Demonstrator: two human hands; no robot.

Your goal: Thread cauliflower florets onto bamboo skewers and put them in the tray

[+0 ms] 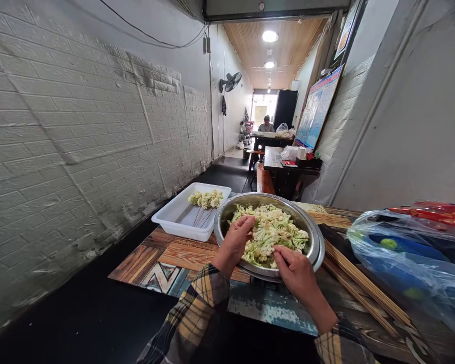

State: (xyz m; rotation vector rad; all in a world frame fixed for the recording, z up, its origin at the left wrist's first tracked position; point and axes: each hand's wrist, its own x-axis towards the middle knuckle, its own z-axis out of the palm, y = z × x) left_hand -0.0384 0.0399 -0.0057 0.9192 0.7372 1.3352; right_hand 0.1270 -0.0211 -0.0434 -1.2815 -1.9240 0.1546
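A wide steel bowl [316,237] full of cauliflower florets [271,227] stands on the table before me. Over its left side, my left hand [237,242] is closed with thumb and fingers together; what it holds is hidden against the florets. My right hand [296,270] pinches at the bowl's near right part, its fingertips closed on a pale cauliflower floret. Left of the bowl, a white plastic tray [174,222] holds skewered cauliflower [207,198], the thin sticks pointing toward me.
Bamboo skewers [364,278] lie right of the bowl, beside a clear plastic bag [394,258] with blue and green contents. A brick-patterned wall [98,126] runs along the left. Farther back are another table [273,156], a bench [264,179] and a seated person [266,125].
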